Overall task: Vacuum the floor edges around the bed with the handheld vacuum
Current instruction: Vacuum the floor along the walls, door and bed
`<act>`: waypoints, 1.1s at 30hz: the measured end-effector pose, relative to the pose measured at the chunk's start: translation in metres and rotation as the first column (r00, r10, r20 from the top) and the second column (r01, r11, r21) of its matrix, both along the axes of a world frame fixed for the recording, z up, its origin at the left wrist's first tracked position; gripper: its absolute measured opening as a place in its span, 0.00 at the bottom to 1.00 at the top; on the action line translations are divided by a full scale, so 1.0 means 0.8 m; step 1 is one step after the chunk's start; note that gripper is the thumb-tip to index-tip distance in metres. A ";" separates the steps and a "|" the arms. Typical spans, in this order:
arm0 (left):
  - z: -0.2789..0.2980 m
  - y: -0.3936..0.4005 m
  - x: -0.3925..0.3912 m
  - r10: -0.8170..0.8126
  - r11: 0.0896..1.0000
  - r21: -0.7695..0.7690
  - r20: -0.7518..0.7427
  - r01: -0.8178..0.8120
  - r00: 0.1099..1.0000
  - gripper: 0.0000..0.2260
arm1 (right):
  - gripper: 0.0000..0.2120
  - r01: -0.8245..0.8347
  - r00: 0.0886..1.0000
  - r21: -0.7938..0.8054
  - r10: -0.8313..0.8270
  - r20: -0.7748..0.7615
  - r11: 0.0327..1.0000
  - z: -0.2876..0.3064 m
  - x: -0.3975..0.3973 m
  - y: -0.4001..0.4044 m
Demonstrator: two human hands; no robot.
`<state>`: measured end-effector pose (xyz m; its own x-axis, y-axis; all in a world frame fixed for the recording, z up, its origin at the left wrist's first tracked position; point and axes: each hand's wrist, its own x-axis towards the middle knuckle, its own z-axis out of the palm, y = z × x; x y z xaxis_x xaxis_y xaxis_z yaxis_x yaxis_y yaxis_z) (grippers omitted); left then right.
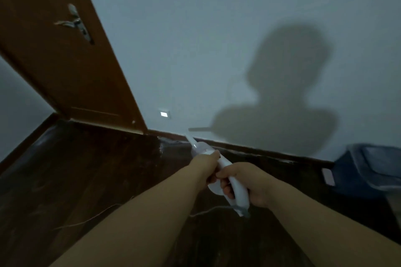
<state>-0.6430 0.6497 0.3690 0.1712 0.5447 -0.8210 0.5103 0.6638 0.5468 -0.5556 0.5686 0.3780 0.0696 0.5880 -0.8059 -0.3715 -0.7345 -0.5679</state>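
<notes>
A white handheld vacuum (237, 193) is held out in front of me over the dark wooden floor (91, 171). My right hand (245, 182) grips its rear handle. My left hand (206, 164) is closed around the body further forward. The narrow nozzle (192, 142) points toward the brown skirting board (249, 149) at the foot of the pale wall. No bed is in view.
An open brown door (65, 60) with a metal handle (74, 22) stands at the left. A blue bin with a clear liner (366, 169) sits against the wall at the right. A thin cord (95, 216) lies on the floor. A small lit wall plate (164, 113) is near the door.
</notes>
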 end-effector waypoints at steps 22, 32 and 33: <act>-0.036 -0.146 0.246 -0.448 0.882 -0.193 -0.056 0.431 0.892 0.17 | 0.11 0.384 0.916 -0.072 -0.369 0.158 0.921 -0.016 0.178 -0.200; -0.036 -0.252 0.403 -0.491 0.831 -0.243 0.099 0.500 0.865 0.20 | 0.12 0.614 0.790 -0.026 -0.614 0.012 0.789 -0.036 0.346 -0.305; -0.038 -0.261 0.412 -0.513 0.815 -0.243 0.123 0.527 0.850 0.18 | 0.12 0.641 0.767 -0.029 -0.641 0.017 0.767 -0.039 0.362 -0.313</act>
<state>-0.3131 0.4411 0.3385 0.4122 0.1334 -0.9013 0.7967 0.4271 0.4276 -0.2661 0.3183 0.3464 0.4260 0.3790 -0.8215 -0.7591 -0.3443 -0.5525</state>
